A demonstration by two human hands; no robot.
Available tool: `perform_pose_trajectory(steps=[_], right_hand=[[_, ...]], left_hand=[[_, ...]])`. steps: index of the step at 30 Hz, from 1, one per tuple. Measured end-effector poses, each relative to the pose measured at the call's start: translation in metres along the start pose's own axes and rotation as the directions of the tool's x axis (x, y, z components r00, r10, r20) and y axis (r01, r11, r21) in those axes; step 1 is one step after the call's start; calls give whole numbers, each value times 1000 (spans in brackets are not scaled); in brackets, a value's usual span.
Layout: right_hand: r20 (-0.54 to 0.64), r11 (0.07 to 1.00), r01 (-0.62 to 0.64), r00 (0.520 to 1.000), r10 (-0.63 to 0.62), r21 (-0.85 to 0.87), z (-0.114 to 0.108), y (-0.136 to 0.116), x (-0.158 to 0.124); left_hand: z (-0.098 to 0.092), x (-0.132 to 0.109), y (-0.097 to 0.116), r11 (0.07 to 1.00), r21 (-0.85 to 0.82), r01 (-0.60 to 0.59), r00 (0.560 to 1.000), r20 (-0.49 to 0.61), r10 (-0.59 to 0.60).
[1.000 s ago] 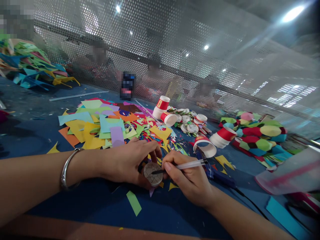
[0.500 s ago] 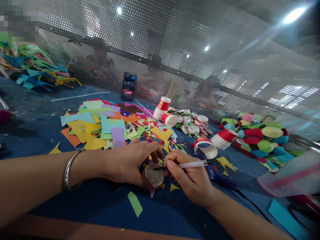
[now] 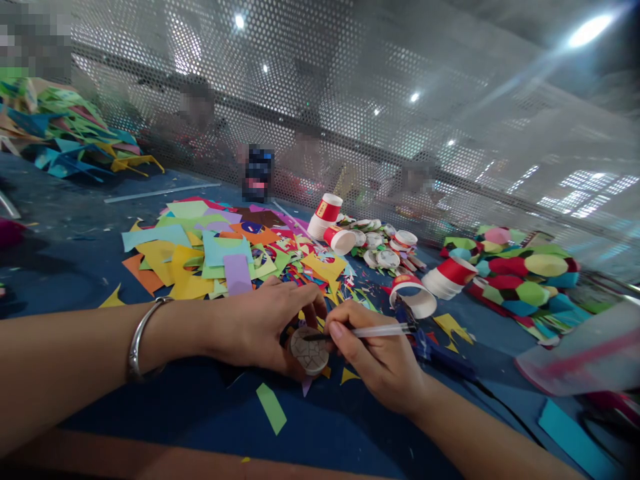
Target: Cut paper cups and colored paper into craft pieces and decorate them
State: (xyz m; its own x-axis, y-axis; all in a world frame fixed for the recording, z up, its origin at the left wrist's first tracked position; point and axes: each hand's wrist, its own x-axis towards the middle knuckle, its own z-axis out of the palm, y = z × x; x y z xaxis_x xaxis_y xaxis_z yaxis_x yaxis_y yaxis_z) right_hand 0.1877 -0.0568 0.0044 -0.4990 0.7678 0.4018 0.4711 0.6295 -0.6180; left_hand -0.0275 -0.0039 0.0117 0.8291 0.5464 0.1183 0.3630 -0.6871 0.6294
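Note:
My left hand (image 3: pixel 265 327) is closed around the rim of a small round disc (image 3: pixel 311 357), pale on top with dark crack-like lines. A pen (image 3: pixel 373 330) with a clear barrel and black tip is pinched in my right hand (image 3: pixel 380 363). Its tip rests at the upper part of the disc's face; whether it touches cannot be made out. Just beyond both hands lie coloured paper scraps (image 3: pixel 237 273). A green paper strip (image 3: pixel 271 408) lies on the blue table nearer to me.
Red-and-white paper cups (image 3: pixel 450 277) lie beyond my right hand, beside a blue tool with a black cord (image 3: pixel 450 360). Several patterned discs (image 3: pixel 387 259) are heaped behind. Colourful paper-covered pieces (image 3: pixel 530 273) and a translucent container (image 3: pixel 585 347) stand right. A phone-like object (image 3: pixel 257 173) leans against the mesh.
The pen and my right hand have shifted slightly left, and the pen tip has moved a little left and up on the disc. My left hand stays in place.

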Motion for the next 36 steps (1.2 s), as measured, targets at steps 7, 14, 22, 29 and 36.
perform_pose_trajectory(steps=[7, 14, 22, 29, 36], right_hand=[[9, 1000, -4, 1000, 4, -12, -1, -1, 0], [33, 1000, -11, 999, 11, 5, -3, -1, -3], [-98, 998, -45, 994, 49, 47, -6, 0, -9], [-492, 976, 19, 865, 94, 219, -8, 3, -8], [-423, 983, -137, 888, 178, 125, -12, 11, 3]], left_hand=[[1, 0, 0, 1000, 17, -14, 1000, -3, 14], [0, -1, 2, 1000, 11, -5, 1000, 1, 5], [0, 0, 4, 1000, -9, -2, 1000, -24, 2], [1, 1, 0, 996, 44, -82, 912, -399, 93], [3, 3, -6, 937, 301, -175, 748, -579, 326]])
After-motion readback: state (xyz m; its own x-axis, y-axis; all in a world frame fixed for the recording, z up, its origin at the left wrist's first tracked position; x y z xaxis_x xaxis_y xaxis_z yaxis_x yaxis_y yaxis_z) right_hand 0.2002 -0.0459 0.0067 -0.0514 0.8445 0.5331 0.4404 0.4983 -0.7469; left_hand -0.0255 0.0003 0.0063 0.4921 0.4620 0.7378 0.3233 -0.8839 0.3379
